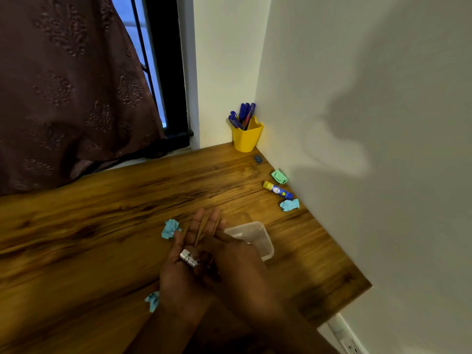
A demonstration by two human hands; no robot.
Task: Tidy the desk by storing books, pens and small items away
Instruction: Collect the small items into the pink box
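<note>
- My left hand [184, 254] lies open, palm up, fingers pointing away from me. A small silvery item [189, 258] rests on the palm, and thin brown sticks [201, 231] lie lengthwise along the fingers.
- My right hand [237, 267] overlaps it, blurred; I cannot tell its grip.
- The glue stick [278, 190] lies flat on the surface [102, 226] by the wall, cap towards the yellow cup [246, 136].
- The clear container [258, 238] is partly hidden behind my hands.

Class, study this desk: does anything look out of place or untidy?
Yes. Crumpled paper balls litter the desk; a glue stick lies loose on its side near the wall. The pens stand tidy in the yellow cup.
</note>
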